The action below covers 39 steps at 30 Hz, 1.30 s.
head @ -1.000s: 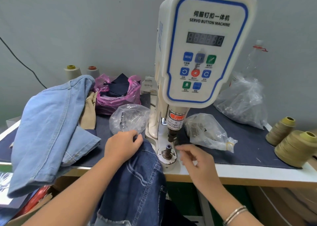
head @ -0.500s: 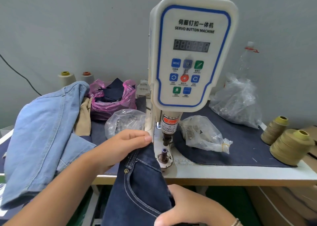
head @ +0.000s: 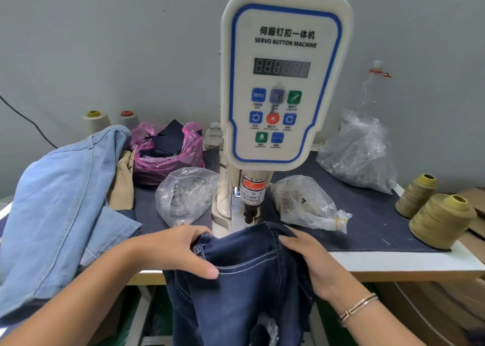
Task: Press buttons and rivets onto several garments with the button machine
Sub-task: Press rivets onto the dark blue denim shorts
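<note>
Servo button machine (head: 284,83): a smooth cream plastic head with a blue-outlined control panel, a dark numeric display and coloured square keys, standing on a white-edged table (head: 393,261) covered by a dark woven cloth mat (head: 367,214). Below the head, a cylindrical press ram (head: 253,198) carrying a red-and-white warning label points down at the garment. Dark blue jeans (head: 244,288), of heavy denim with pale contrast stitching along a curved pocket seam, are draped over the front table edge; their upper edge lies directly beneath the ram, covering the lower die. Left hand (head: 181,251): at the left of the jeans' upper edge, fingers curled over the folded denim and thumb extended flat across the pocket area, gripping the cloth. Right hand (head: 307,259): at the right of the upper edge, fingers bent over the fabric fold and holding it; a thin metal bracelet (head: 358,307) circles the wrist. Crinkled clear plastic bags of small metal parts, left bag (head: 183,196) and right bag (head: 307,206), flank the machine base. A soft light blue denim garment (head: 57,204) is heaped at far left; two olive thread cones (head: 430,211) stand at right
</note>
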### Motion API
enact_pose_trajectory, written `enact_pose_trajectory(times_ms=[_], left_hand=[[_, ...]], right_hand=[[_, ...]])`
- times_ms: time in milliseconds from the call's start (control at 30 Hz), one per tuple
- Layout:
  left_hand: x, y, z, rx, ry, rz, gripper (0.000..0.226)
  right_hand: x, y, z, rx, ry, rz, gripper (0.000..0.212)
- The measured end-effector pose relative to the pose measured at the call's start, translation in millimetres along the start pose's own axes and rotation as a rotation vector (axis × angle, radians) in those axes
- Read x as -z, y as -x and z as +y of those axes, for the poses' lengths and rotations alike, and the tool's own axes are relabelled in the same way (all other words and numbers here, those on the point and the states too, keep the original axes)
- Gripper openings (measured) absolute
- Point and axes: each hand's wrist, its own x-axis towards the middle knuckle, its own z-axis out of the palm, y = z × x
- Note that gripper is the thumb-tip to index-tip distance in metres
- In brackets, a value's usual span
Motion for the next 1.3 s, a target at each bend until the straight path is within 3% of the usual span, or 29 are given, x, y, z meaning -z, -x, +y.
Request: enact_pose_trajectory(times_ms=[133,267,400,533,633,700,800,900,1067,1200,1300], left_hand=[[7,-8,-2,-0.034,0.064,0.063,0.029],[10,-13,-10,-0.007,0.229,0.011,0.045],[5,-20,-15,0.026,0.259,-0.008,0.042],[8,-21,-15,0.033,0.234,-0.012,0.038],[8,-21,-14,0.02,0.26,-0.023,0.025],[6,-21,-14,0.004,0.26,-0.011,0.032],[4,-22,-16,-0.007,0.284,0.018,0.047],[2,-22,-20,-0.049,0.346,0.035,0.046],[-2,-26,-25,-0.133,0.517,0.066,0.049],[0,-33,-22,-0.133,0.475,0.287,0.034],[6,-39,-23,-0.125,0.509,0.383,0.035]], right_hand=[[-3,-22,-2,-0.033,0.078,0.104,0.029],[-7,-33,-1,-0.089,0.128,0.181,0.022],[-5,-30,1,-0.219,0.09,0.143,0.021],[-1,-26,-8,-0.334,0.116,0.065,0.033],[-1,-27,-21,-0.38,0.334,0.038,0.038],[-2,-30,-24,-0.344,0.457,0.05,0.034],[-4,-35,-21,-0.209,0.453,0.103,0.028],[-4,-38,-13,-0.044,0.43,0.146,0.016],[1,-42,-7,0.126,0.257,0.193,0.027],[-2,-59,-5,0.214,0.392,0.244,0.024],[-1,-71,-9,0.205,0.5,0.262,0.013]])
